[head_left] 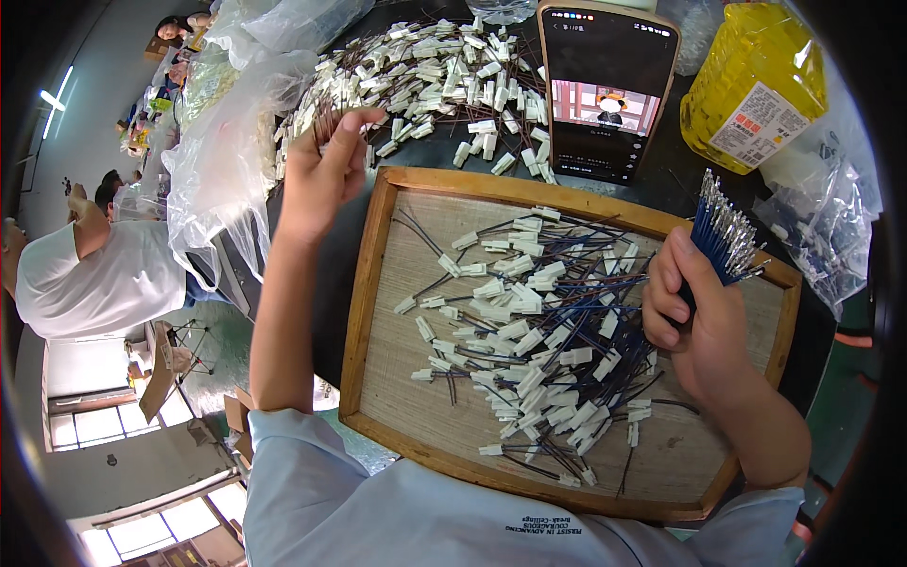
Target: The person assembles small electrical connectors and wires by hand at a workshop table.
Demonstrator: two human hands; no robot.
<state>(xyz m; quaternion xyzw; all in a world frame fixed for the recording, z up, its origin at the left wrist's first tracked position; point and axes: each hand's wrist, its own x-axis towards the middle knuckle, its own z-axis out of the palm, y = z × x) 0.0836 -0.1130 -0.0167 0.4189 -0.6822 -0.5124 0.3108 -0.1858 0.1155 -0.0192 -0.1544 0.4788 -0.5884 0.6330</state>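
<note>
My right hand (pixel 697 307) is closed around a bundle of blue wires (pixel 723 236) with bare metal terminals, held upright over the right side of a wood-framed tray (pixel 576 196). Inside the tray lies a heap of small white plastic connectors (pixel 529 331) with dark blue and brown wires. My left hand (pixel 329 175) is raised just beyond the tray's far left corner, beside a larger pile of white connectors on brown wires (pixel 425 80). Its fingers are curled together, and what they may hold is too small and hidden to make out.
A lit phone (pixel 605 94) stands behind the tray. Right of it is a bottle of yellow liquid (pixel 756 85), with clear plastic bags (pixel 822 217) beside it. More plastic bags (pixel 222 151) hang at the left. Another person in a white shirt (pixel 104 274) sits farther left.
</note>
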